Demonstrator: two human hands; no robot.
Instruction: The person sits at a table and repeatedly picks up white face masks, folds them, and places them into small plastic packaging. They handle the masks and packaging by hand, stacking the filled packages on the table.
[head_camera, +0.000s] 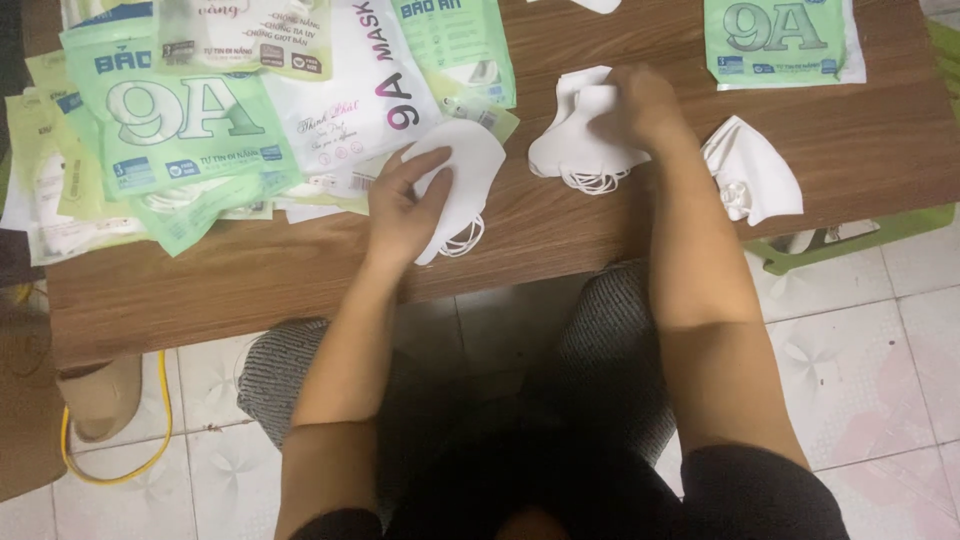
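Note:
My left hand (403, 205) rests on a folded white face mask (466, 168) near the front edge of the brown wooden table (560, 225), fingers curled on its edge. My right hand (645, 105) grips a small stack of white masks (578, 130) with ear loops hanging out at the bottom. Another white mask (752, 172) lies alone to the right of my right forearm.
A heap of green and white mask packets (200, 120) covers the table's left part. One green packet (780, 40) lies at the far right. A green stool (850, 240) stands beyond the table's right edge, and a yellow cord (160, 420) lies on the tiled floor.

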